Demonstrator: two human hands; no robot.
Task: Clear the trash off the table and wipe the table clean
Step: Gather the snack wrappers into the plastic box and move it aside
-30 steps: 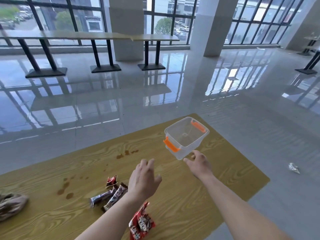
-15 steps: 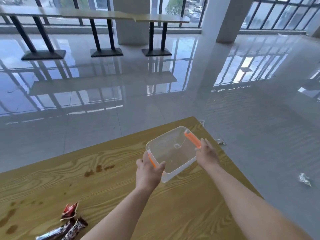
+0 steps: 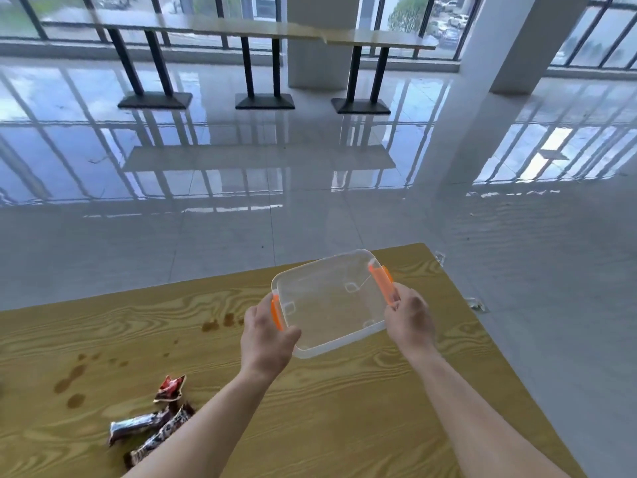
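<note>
A clear plastic box (image 3: pixel 331 301) with orange handles is over the wooden table (image 3: pixel 344 408), near its far right corner. My left hand (image 3: pixel 267 336) grips its left orange handle and my right hand (image 3: pixel 410 317) grips its right one. Whether the box rests on the table or is just above it I cannot tell. A torn red wrapper (image 3: pixel 170 388) and two dark snack wrappers (image 3: pixel 144 427) lie on the table to the lower left, partly behind my left forearm. Brown spill stains (image 3: pixel 220 322) mark the wood left of the box, with more stains (image 3: pixel 70 381) further left.
The table's far edge and right edge border a glossy tiled floor. Small crumpled scraps (image 3: pixel 477 303) lie on the floor just past the right edge. Long tables on black pedestal legs (image 3: pixel 262 63) stand by the windows far behind, beside a white pillar (image 3: pixel 517 43).
My left hand left the wrappers and took the box's left handle; my right hand took the right handle. The box came nearer and leveled out. The view shifted, bringing the wrappers back into sight.
</note>
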